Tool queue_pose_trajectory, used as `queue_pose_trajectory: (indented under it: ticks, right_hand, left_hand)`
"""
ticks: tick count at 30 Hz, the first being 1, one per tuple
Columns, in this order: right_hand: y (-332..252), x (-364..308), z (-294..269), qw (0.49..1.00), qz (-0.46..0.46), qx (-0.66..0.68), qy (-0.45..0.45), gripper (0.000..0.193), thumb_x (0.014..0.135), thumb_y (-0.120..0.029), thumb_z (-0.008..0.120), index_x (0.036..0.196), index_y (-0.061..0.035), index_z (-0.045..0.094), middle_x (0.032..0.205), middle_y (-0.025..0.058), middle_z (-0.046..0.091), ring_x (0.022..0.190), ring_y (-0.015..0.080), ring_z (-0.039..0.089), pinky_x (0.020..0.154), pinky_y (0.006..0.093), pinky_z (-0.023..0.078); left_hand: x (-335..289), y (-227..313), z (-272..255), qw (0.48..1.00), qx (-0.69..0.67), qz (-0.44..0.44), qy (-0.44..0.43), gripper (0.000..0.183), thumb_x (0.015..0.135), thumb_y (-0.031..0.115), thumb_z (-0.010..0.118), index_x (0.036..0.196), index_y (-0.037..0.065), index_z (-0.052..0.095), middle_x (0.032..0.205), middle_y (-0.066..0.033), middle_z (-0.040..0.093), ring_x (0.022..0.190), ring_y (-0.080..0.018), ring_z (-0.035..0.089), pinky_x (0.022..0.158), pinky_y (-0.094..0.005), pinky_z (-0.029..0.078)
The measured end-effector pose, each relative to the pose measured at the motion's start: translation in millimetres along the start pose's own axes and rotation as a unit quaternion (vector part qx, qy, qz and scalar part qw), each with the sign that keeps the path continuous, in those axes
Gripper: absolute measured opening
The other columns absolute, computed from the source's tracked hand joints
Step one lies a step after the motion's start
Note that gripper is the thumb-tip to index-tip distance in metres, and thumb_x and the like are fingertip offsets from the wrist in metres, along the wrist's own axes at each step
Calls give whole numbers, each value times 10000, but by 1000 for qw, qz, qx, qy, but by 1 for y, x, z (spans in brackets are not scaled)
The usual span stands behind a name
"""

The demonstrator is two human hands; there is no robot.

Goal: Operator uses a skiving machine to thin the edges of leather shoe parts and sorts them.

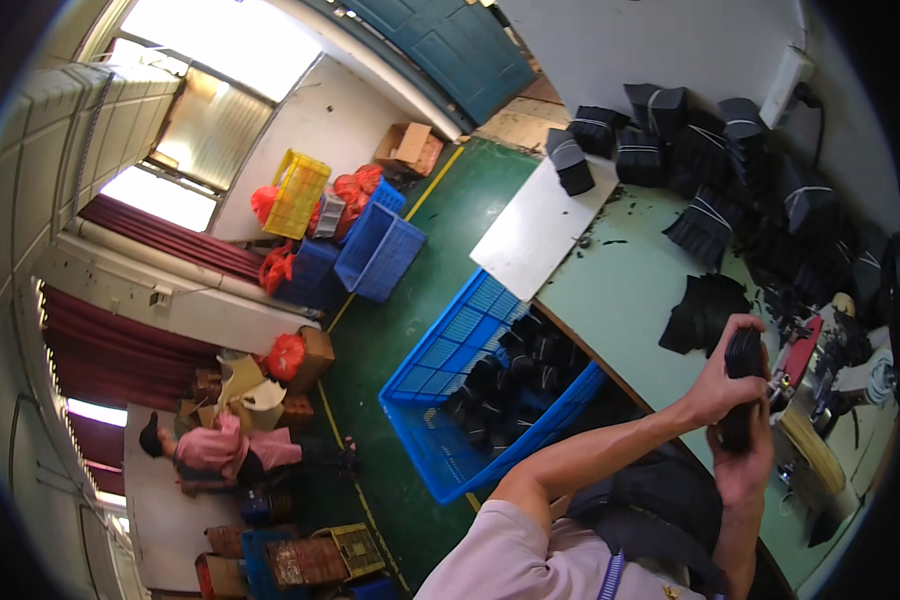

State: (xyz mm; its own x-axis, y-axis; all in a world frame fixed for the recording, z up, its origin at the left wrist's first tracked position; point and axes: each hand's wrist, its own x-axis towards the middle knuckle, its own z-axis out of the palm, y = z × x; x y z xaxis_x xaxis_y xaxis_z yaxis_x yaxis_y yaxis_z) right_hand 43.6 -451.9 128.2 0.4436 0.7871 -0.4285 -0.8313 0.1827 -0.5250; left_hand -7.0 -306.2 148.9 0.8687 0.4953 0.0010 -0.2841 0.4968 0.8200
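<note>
Both my hands grip a thick stack of black flat pieces (736,428) above the right part of the table. My left hand (725,385) wraps round the stack's upper part, thumb across it. Lower down, my right hand (745,468) closes round the other end. Just beyond the hands, a loose pile of black pieces (705,312) lies on the pale green table (610,300). A small machine with a red part (798,350) stands right of my hands; its kind is unclear.
Tied black bundles (700,145) crowd the table along the wall. A white board (545,230) lies at the table's end. Below the edge stands a blue crate (440,445) holding more bundles. Across the green floor (450,220), a person in pink (210,448) works among boxes.
</note>
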Motion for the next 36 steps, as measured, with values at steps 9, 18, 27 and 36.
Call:
queue_pose_trajectory:
  ticks: [9,18,27,36]
  right_hand:
    - [-7,-8,-22,953,-118,-280,-7,489,948,-161,622,1375,-60,407,1249,88,537,1093,190,573,933,346,498]
    - [-14,-18,-43,973,-108,-112,172,507,983,-151,592,1436,-50,389,1308,89,544,1169,184,555,981,342,462]
    - [-24,-55,-72,958,-191,-22,212,359,981,-88,553,1329,-17,500,1225,88,586,1141,193,574,1002,351,458]
    - [-22,-48,-79,961,-170,1,217,289,931,-85,646,1201,-19,568,1053,37,615,951,111,577,866,256,475]
  left_hand:
    - [-16,24,-36,986,128,-111,-12,441,888,108,637,1308,3,552,1267,-92,586,1145,-170,544,1005,-324,425]
    - [46,-3,-3,854,505,6,-121,316,791,214,691,1030,7,694,965,-214,689,929,-394,657,825,-430,520]
    - [86,-45,56,750,596,-113,-263,352,836,333,666,1048,59,724,951,-195,705,894,-352,688,819,-408,535]
    - [104,-55,54,704,626,-242,-232,441,808,403,720,1046,31,735,947,-171,729,896,-273,711,814,-341,528]
